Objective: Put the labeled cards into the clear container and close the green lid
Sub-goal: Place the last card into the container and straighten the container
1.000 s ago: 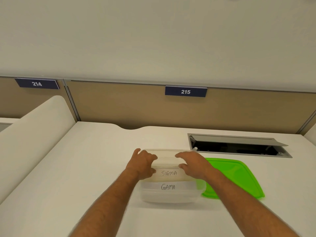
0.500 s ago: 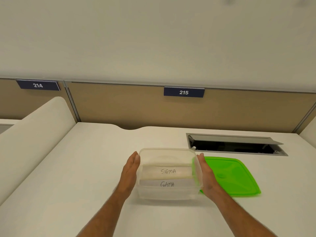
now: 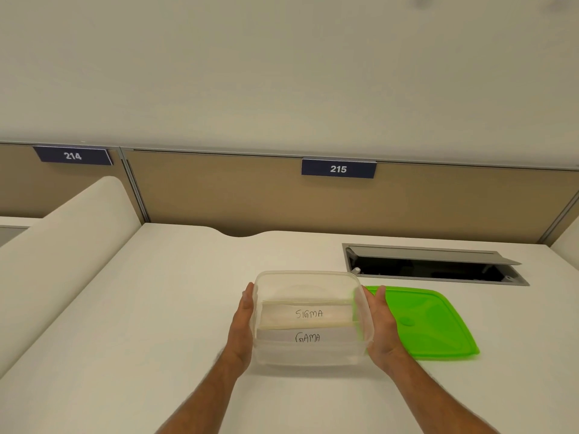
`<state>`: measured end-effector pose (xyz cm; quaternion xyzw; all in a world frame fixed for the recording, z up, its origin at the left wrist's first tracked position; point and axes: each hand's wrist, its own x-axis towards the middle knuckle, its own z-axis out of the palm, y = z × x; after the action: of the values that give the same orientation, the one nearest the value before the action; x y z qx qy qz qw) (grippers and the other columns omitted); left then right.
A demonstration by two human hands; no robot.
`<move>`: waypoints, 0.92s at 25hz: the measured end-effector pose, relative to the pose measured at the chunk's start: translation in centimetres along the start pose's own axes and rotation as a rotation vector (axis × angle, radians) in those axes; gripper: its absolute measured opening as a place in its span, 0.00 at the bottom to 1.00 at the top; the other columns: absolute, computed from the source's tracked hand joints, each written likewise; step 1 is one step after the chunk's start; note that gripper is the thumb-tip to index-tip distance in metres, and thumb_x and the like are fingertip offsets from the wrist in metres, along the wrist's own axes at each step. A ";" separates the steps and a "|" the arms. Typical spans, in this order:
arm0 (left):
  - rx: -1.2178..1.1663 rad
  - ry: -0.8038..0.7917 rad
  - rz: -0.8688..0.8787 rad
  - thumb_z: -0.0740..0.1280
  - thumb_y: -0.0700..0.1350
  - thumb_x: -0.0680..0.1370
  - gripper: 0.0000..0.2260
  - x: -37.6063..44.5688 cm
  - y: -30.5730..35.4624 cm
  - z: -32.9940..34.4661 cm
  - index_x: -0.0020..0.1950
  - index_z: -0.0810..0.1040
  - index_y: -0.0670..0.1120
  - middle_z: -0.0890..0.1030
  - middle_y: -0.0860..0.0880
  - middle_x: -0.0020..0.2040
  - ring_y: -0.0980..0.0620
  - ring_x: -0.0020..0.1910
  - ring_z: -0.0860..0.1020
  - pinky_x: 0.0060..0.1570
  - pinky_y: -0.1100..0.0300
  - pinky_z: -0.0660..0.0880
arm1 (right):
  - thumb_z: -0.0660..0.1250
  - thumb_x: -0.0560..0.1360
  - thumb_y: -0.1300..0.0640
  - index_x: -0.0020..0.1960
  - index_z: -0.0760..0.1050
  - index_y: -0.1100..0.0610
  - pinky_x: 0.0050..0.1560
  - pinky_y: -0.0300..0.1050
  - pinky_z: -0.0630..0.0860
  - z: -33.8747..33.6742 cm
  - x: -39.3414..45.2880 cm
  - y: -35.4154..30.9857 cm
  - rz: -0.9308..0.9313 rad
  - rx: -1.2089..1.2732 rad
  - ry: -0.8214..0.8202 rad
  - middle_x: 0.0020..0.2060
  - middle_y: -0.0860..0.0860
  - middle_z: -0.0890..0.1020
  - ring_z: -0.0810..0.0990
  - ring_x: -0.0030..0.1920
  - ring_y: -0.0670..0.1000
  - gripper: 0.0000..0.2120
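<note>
Flanking the container (image 3: 310, 317), both hands lie flat against its side walls with fingers straight and together. Left hand (image 3: 243, 327) presses the left wall; right hand (image 3: 380, 327) presses the right wall. Neither hand curls round anything.

Container: clear, open-topped, standing upright on the white surface (image 3: 163, 308), near the middle of the view. Two white cards lie inside, seen through the near wall. SIGMA card (image 3: 308, 314) sits further back; GAMA card (image 3: 308, 337) sits nearer the front, lower in the view. Whether the cards overlap or lean cannot be told.

Lid (image 3: 429, 324): green, lying flat on the surface just right of the container, behind the right hand. Its left edge shows through the container's right wall. Lid is not on the container.

Background: a grey cable hatch (image 3: 435, 264) with raised flap is set into the surface behind the lid. Tan partition (image 3: 219, 195) beyond carries dark plates reading 214 (image 3: 72, 156) and 215 (image 3: 338, 169).
</note>
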<state>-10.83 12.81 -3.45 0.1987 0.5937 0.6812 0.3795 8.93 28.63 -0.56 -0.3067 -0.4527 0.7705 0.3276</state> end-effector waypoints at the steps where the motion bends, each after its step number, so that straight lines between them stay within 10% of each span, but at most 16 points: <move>1: -0.015 -0.004 -0.001 0.60 0.78 0.68 0.38 -0.4 0.3 0.3 0.73 0.69 0.61 0.72 0.56 0.73 0.54 0.73 0.68 0.73 0.43 0.63 | 0.46 0.78 0.37 0.67 0.73 0.54 0.53 0.48 0.77 0.0 -0.1 0.0 0.003 0.008 -0.004 0.59 0.53 0.82 0.80 0.60 0.53 0.30; 9: -0.060 -0.026 0.048 0.61 0.77 0.67 0.39 -3.4 1.0 0.6 0.74 0.69 0.59 0.75 0.57 0.70 0.54 0.70 0.72 0.71 0.47 0.67 | 0.43 0.80 0.40 0.63 0.73 0.53 0.43 0.34 0.79 0.3 -2.4 -0.4 -0.037 0.014 -0.020 0.52 0.47 0.86 0.84 0.52 0.44 0.28; 17: -0.071 -0.008 0.102 0.53 0.60 0.80 0.15 -8.2 1.7 1.0 0.61 0.75 0.61 0.83 0.66 0.53 0.68 0.52 0.80 0.45 0.69 0.77 | 0.45 0.77 0.37 0.67 0.73 0.53 0.47 0.40 0.80 0.6 -7.0 -0.2 -0.047 0.005 -0.037 0.60 0.53 0.82 0.81 0.59 0.51 0.31; 23: -0.043 -0.046 0.114 0.55 0.62 0.79 0.21 -11.7 1.2 0.1 0.68 0.73 0.58 0.81 0.62 0.60 0.63 0.60 0.78 0.52 0.64 0.76 | 0.45 0.77 0.35 0.70 0.71 0.53 0.54 0.49 0.76 0.5 -10.6 0.5 -0.041 -0.009 -0.046 0.62 0.54 0.81 0.79 0.63 0.53 0.32</move>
<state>-3.70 4.07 -0.17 0.2397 0.5577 0.7097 0.3577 14.75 19.92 1.11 -0.2811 -0.4699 0.7682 0.3316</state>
